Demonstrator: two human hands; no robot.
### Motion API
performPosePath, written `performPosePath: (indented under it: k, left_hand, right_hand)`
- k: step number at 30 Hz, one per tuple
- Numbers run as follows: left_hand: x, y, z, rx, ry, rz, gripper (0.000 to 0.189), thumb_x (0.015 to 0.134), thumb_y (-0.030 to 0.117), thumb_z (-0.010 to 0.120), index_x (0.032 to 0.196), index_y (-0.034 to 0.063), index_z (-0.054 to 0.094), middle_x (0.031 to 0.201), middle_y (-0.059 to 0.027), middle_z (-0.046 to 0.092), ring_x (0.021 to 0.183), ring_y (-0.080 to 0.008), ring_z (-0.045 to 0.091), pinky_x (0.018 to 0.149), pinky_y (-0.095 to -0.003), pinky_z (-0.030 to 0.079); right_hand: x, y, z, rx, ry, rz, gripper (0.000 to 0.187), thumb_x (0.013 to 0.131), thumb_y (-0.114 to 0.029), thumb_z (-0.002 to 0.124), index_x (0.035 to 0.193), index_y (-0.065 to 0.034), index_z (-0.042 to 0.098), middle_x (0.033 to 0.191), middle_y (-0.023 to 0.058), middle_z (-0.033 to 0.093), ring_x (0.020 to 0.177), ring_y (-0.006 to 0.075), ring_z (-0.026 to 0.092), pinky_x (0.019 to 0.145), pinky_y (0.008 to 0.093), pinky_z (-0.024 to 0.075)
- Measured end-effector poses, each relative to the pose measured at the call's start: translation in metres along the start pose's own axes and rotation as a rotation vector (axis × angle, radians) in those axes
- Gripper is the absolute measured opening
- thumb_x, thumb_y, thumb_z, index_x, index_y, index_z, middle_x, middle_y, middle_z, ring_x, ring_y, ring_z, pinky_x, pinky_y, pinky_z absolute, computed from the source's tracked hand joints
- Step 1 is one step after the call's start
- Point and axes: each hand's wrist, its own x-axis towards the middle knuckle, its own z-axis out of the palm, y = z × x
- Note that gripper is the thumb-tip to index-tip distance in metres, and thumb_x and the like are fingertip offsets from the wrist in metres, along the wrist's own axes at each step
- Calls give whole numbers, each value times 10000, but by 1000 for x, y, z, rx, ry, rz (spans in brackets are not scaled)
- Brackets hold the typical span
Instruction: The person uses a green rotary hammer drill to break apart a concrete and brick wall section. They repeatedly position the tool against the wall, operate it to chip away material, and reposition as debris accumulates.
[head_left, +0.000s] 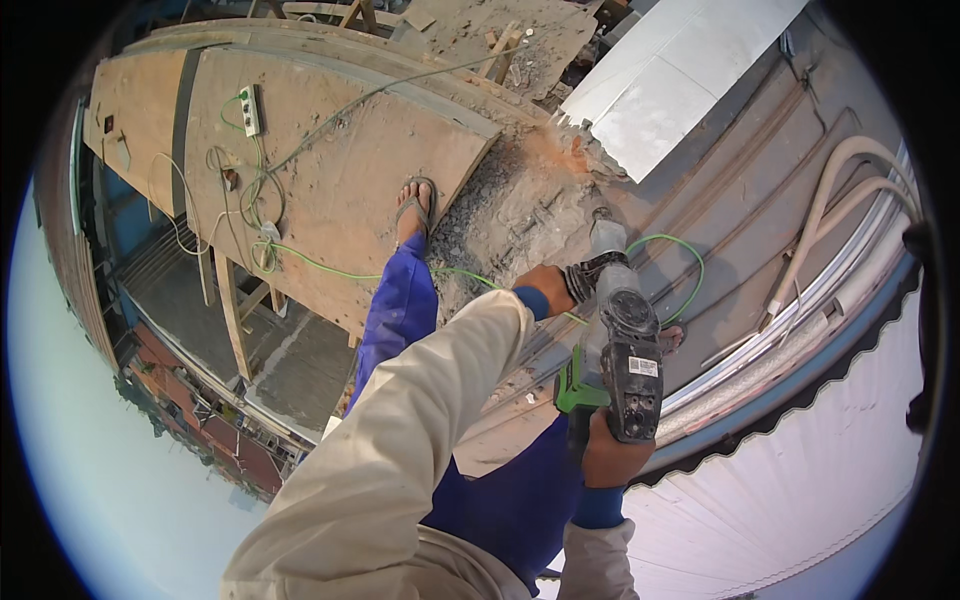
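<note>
A green and black demolition hammer (630, 322) points away from me, its chisel end at the broken masonry. My left hand (546, 289) is wrapped around the side handle (585, 277) near the tool's front. At the back, my right hand (613, 454) grips the rear handle, mostly hidden under the body. Beyond the chisel lies a strip of grey rubble (525, 217) with what look like exposed bars. A white-faced wall section (667, 82) ends there in a jagged edge, with reddish brick (577, 154) and dust showing. Where exactly the chisel tip touches is hard to see.
Plywood sheets (322, 150) carry a power strip (250, 111) and tangled cable (259, 187). A green cord (330, 268) crosses past my sandalled left foot (416, 202). Beige hoses (817, 202) lie at right near a corrugated roof (780, 457). Beyond the plywood at left, there is a drop.
</note>
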Motion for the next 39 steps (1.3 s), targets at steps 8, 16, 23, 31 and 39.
performPosePath:
  k: [8, 16, 23, 31, 39]
  left_hand:
    - [-8, -5, -30, 25, 34, -11, 457, 892, 426, 627, 1077, 36, 777, 1057, -248, 756, 996, -425, 734, 873, -513, 593]
    - [-11, 44, -12, -53, 134, -134, 402, 875, 381, 665, 1061, 45, 783, 1034, -274, 749, 1001, -442, 732, 899, -507, 593]
    - [21, 45, -21, -11, 128, -195, 387, 856, 324, 671, 1092, 36, 777, 1080, -236, 760, 1013, -412, 743, 896, -486, 599]
    - [33, -2, -44, 80, 165, -240, 369, 856, 321, 680, 1096, 57, 777, 1061, -211, 767, 1012, -401, 745, 898, -495, 596]
    - [-55, -5, -27, 103, 164, -30, 362, 804, 313, 696, 1060, 65, 755, 928, -259, 747, 876, -443, 734, 824, -527, 596]
  right_hand:
    - [-5, 9, 28, 101, 39, 7, 249, 784, -64, 795, 985, 46, 701, 855, 119, 734, 735, 221, 713, 744, 366, 571]
    - [51, 7, -25, 225, -64, -48, 139, 800, 99, 658, 904, 15, 620, 769, 77, 622, 579, 158, 604, 549, 300, 487]
    - [110, 6, -17, 285, -144, -27, 127, 787, 58, 695, 896, 14, 647, 727, 63, 650, 568, 144, 609, 559, 290, 475]
    - [91, 18, 43, 426, -137, 73, 205, 796, 144, 625, 950, 10, 608, 805, 75, 621, 607, 168, 593, 556, 305, 499]
    - [-32, 35, 12, 215, 35, 56, 278, 753, 150, 634, 986, 3, 600, 802, 97, 635, 671, 183, 637, 623, 309, 542]
